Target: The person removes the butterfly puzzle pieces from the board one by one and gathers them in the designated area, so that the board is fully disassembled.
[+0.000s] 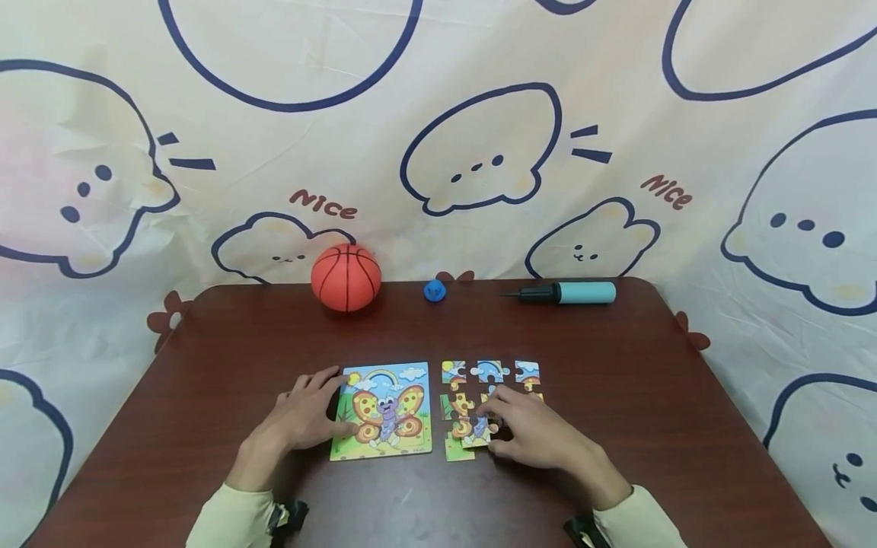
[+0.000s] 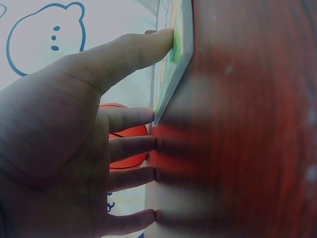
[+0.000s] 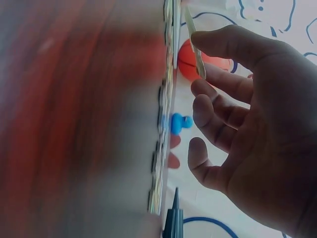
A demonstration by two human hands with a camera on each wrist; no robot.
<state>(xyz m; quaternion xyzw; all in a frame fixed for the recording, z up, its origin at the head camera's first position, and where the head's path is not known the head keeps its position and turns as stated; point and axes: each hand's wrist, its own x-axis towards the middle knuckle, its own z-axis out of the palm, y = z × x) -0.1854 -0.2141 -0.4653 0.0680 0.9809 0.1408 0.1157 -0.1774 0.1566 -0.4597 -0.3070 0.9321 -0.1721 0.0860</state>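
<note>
A butterfly puzzle board (image 1: 381, 415) lies flat on the table. At its left side is my left hand (image 1: 306, 411), fingers fairly straight. In the left wrist view the left thumb (image 2: 143, 49) presses on the board's edge, and the other fingertips touch the tabletop. My right hand (image 1: 530, 428) pinches a puzzle piece (image 3: 199, 59) between thumb and index finger, raised above the table. Separate puzzle pieces (image 1: 489, 371) lie in rows right of the board. Several of them are partly hidden under the right hand and the held piece.
Along the table's back edge stand a red toy basketball (image 1: 346, 278), a small blue knobbed object (image 1: 435, 291) and a light-blue and black hand pump (image 1: 569, 293) with a thin needle tip. A patterned cloth (image 1: 479, 46) hangs behind the brown table (image 1: 205, 426).
</note>
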